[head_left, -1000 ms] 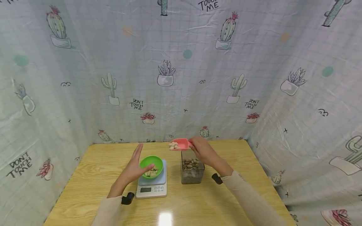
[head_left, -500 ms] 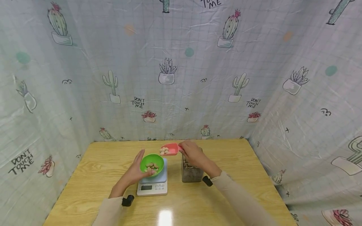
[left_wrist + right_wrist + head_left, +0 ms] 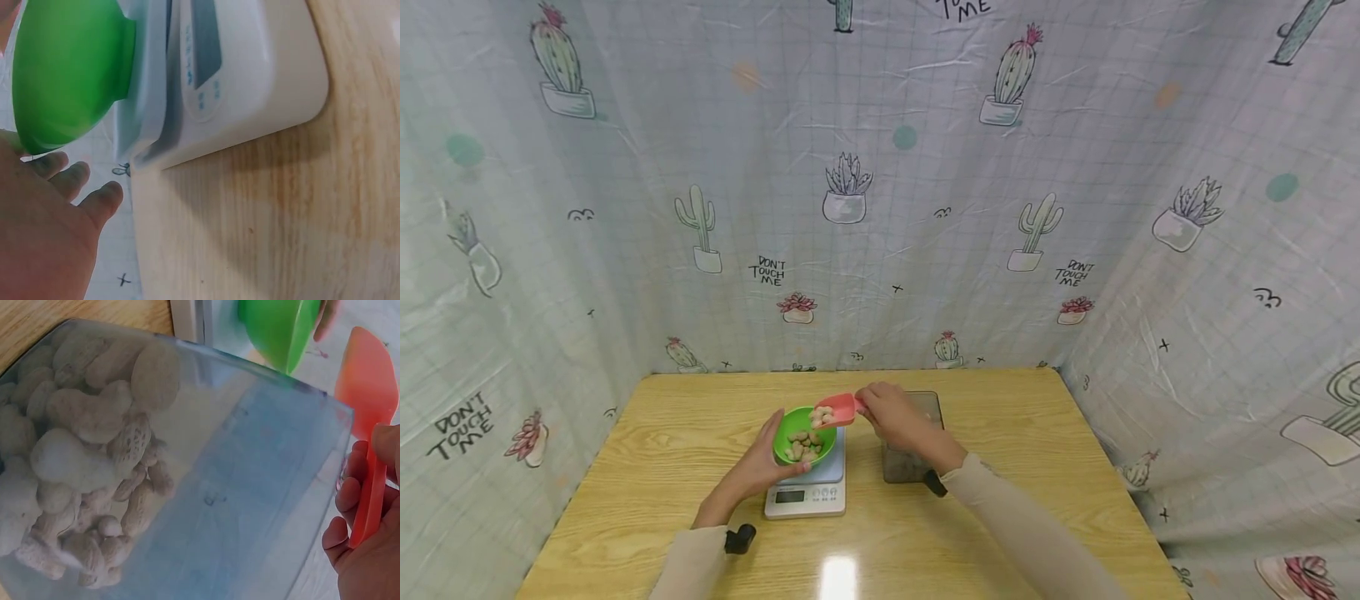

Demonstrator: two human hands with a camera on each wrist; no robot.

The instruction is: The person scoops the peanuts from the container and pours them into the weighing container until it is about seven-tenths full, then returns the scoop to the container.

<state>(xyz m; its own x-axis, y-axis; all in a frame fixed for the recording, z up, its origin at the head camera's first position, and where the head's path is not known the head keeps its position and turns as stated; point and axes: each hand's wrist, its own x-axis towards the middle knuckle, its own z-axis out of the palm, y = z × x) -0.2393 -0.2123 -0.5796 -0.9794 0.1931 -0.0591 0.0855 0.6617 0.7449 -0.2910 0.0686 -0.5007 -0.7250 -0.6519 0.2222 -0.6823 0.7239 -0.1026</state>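
Observation:
My right hand [image 3: 891,415] grips the handle of a red scoop [image 3: 846,408], its blade over the right rim of a green bowl [image 3: 783,430]. Several peanuts [image 3: 822,416] lie at the scoop's front. More peanuts [image 3: 805,446] sit inside the bowl, which stands on a kitchen scale [image 3: 806,500]. My left hand [image 3: 762,463] holds the bowl's left side between thumb and index finger; in the left wrist view its other fingers [image 3: 103,201] extend loosely under the rim. Below my right forearm stands a clear bin [image 3: 904,468], its peanuts [image 3: 94,425] visible in the right wrist view.
The scale, bowl and bin share a light wooden table [image 3: 1000,500]. A cactus-print curtain [image 3: 880,208] hangs behind the table and along both sides. Black wrist straps [image 3: 741,538] show at the sleeves.
My right hand has carried the loaded scoop left and toward me, from behind the bin to above the bowl. My left hand has closed in around the bowl, its thumb now at the near rim.

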